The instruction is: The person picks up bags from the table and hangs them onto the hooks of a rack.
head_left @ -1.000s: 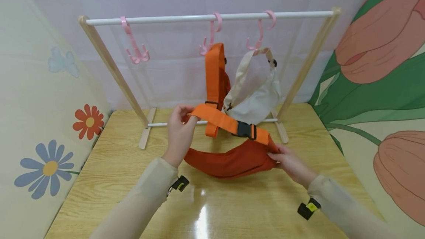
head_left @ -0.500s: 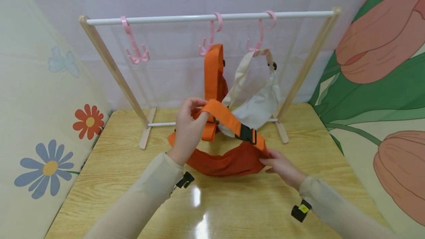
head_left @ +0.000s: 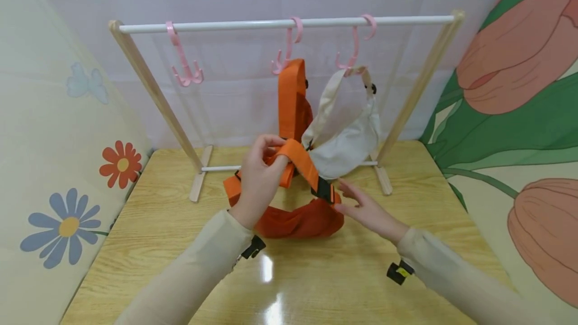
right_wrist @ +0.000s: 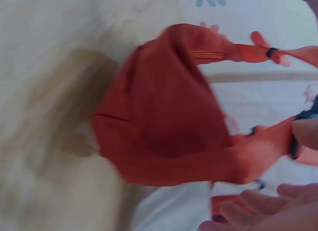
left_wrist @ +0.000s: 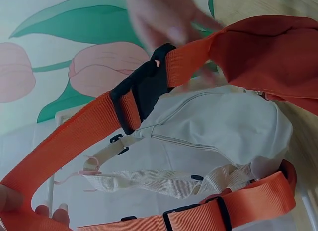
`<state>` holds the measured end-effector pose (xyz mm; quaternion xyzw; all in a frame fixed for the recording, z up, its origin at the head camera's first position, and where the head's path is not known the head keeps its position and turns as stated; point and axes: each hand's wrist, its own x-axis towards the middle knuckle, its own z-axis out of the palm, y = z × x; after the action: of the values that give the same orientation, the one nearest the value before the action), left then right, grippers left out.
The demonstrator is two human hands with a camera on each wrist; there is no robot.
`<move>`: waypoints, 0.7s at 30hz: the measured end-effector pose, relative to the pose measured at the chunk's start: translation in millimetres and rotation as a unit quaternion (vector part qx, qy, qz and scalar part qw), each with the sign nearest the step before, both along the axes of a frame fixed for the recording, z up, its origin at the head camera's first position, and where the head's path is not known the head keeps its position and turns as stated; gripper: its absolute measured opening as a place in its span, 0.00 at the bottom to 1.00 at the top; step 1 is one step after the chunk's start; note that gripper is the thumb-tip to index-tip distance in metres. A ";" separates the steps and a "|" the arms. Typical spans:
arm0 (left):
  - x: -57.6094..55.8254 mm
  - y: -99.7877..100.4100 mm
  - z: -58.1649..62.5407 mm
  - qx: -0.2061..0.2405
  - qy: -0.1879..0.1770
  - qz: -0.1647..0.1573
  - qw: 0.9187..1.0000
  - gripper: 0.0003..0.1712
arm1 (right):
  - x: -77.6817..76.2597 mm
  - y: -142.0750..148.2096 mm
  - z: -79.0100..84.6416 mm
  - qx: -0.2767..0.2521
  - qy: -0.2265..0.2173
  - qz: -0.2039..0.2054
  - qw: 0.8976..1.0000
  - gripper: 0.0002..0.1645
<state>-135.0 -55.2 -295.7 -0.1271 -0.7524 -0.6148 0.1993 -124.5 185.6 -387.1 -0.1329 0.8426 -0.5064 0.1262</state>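
Note:
A red-orange waist bag (head_left: 300, 220) hangs low over the table by its orange strap (head_left: 303, 162). My left hand (head_left: 261, 179) pinches that strap between thumb and fingers, lifting it into a loop. To the right, my right hand (head_left: 372, 213) is beside the black buckle (head_left: 323, 190), fingers extended and apart; whether the thumb touches the buckle is unclear. In the right wrist view the bag's body (right_wrist: 164, 107) dangles with its strap rising. Behind it, a second orange bag (head_left: 291, 99) hangs from the middle pink hook (head_left: 284, 59).
A white bag (head_left: 345, 149) hangs on the right pink hook (head_left: 349, 56). The left pink hook (head_left: 185, 71) bears no bag. All three hang from a white rail (head_left: 235, 26) on wooden legs (head_left: 155, 94). The wooden table (head_left: 180, 245) lies beneath.
My left hand has shifted right with the strap. My right hand has let go of the bag's end and moved left and up towards the buckle. The bag has swung left.

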 end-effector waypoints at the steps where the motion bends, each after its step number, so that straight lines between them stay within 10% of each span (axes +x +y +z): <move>1: -0.1 -0.7 -0.5 -0.005 -0.002 0.008 1.000 0.07 | -0.9 -4.0 5.4 -0.001 0.024 0.012 1.000 0.43; 21: -0.4 -19.0 0.7 -0.036 -0.029 0.059 0.997 0.10 | -16.8 -67.5 55.7 -0.014 0.137 0.059 0.989 0.42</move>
<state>-135.4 -74.2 -295.0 -0.0722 -0.7857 -0.5779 0.2085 -141.3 118.1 -331.3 -0.2527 0.8354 -0.4867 0.0373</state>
